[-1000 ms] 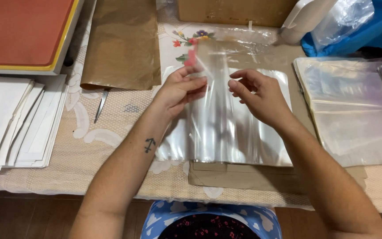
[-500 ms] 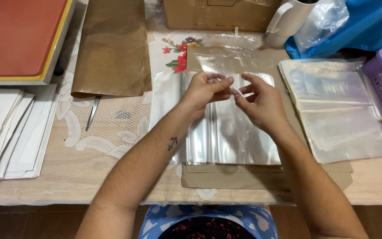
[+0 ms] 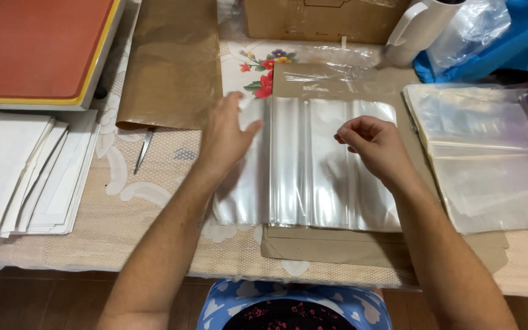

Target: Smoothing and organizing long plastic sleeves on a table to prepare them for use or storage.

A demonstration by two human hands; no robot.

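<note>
My left hand (image 3: 226, 137) lies spread flat on the left edge of the stack of clear plastic bags (image 3: 313, 165), which rests on brown paper (image 3: 337, 244) at the middle of the tabletop (image 3: 111, 232). My right hand (image 3: 374, 146) hovers over it with fingers curled; whether they pinch a film I cannot tell. The slick bags could slide and fan apart. Glare hides how many lie there.

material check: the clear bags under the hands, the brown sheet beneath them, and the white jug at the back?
Clear bags: thin plastic film, likely; see-through, glossy, streaked with glare, left hand flat on them. Brown sheet: looks like kraft paper; matt, creased edge. White jug: smooth, opaque, moulded handle; plastic or ceramic, can't tell. Right hand hovers curled above the bags.
</note>
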